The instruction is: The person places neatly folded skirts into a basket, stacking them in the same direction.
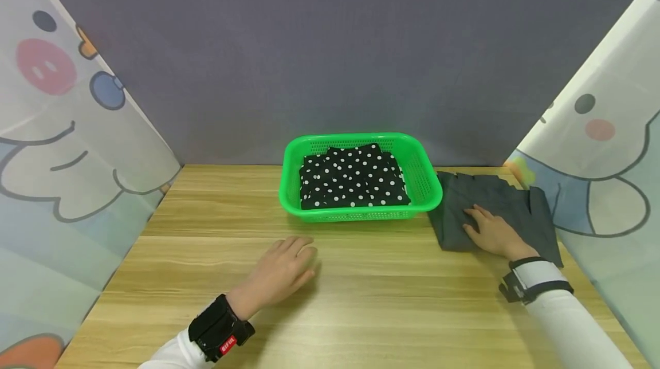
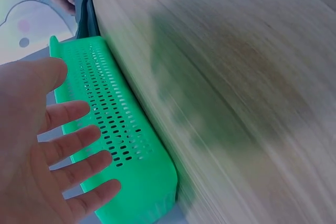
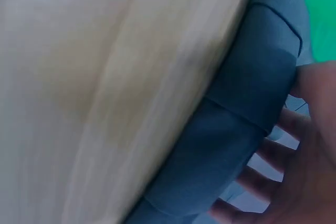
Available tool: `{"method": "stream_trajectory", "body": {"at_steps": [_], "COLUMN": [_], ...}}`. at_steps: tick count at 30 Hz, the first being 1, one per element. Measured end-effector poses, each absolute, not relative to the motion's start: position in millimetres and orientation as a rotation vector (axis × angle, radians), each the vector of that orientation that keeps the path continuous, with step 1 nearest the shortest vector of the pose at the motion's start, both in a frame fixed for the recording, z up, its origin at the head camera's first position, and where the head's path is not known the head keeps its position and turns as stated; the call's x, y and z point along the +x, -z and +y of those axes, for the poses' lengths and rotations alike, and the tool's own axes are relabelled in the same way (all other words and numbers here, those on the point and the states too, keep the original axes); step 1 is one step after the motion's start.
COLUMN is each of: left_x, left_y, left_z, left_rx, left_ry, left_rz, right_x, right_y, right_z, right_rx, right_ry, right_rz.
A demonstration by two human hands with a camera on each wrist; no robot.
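Observation:
Dark grey folded cloth lies at the right of the table, its left edge against the green basket. My right hand is over this cloth with loosely bent fingers. In the right wrist view the hand is close to the thick folded cloth, and no pinch shows. Black cloth with white dots sits folded inside the basket. My left hand is in front of the basket, holding nothing. Its fingers are spread and relaxed in the left wrist view, nearest the perforated basket wall.
The wooden table reaches back to a grey panel. Cartoon-printed sheets stand along the left and right sides. Part of the grey cloth lies close to the right sheet.

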State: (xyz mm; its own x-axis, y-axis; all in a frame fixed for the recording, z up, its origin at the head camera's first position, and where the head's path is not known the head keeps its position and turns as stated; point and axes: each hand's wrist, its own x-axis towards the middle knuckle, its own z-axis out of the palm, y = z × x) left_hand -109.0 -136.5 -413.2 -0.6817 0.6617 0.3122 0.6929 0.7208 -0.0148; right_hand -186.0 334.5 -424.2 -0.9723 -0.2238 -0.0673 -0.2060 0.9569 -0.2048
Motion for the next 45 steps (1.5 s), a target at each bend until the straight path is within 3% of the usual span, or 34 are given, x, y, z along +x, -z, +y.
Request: {"method": "stream_trajectory", "body": {"at_steps": [29, 45], "left_x": [-107.0, -106.4], "left_y": [411.8, 416.8], "left_z": [-131.0, -125.3], "left_rx": [-1.098, -1.109], "left_ry": [0.184, 0.186], "left_rz": [-2.599, -2.603], "right_x": [-117.9, -89.9], "right_y": [412.2, 411.3], "right_z": [314.7, 304.1], "right_rx": [-0.382, -0.580], "right_ry": [0.232, 0.234], "right_rz": [3.019, 3.055]}}
